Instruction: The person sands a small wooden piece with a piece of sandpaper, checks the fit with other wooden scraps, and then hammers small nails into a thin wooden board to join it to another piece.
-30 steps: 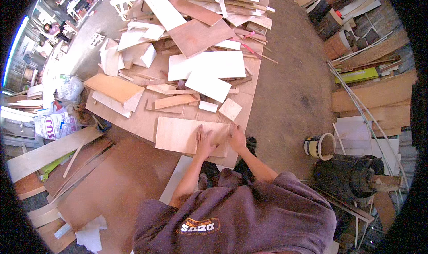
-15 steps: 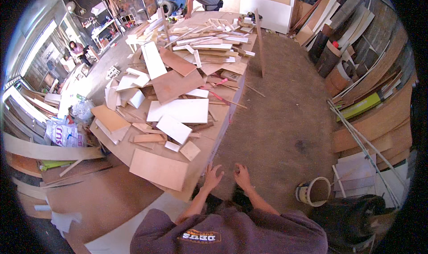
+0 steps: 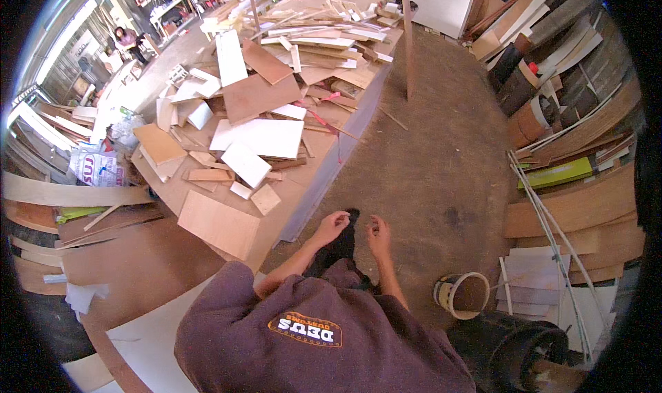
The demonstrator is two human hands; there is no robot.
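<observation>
My left hand (image 3: 334, 224) hangs in the air over my dark leg and shoe, just right of the worktable's front corner (image 3: 293, 217), fingers loosely bent and holding nothing. My right hand (image 3: 378, 231) is a little to its right over the concrete floor, also empty, with loosely curled fingers apart. A pale plywood panel (image 3: 218, 222) lies on the near end of the table. Beyond it is a heap of offcuts, among them a white board (image 3: 256, 136), a brown board (image 3: 261, 96) and an orange-tan board (image 3: 157, 144).
An upright plank (image 3: 408, 48) stands by the table's right side. A concrete aisle (image 3: 448, 151) runs between the table and stacked sheets (image 3: 572, 207). A bucket (image 3: 460, 295) and a black drum (image 3: 503, 345) sit at lower right. A person (image 3: 127, 44) is at far left.
My hands have let go of the pale panel and moved right, off the table, over the aisle. The panel stays at the table's near end, and my body has moved toward the aisle.
</observation>
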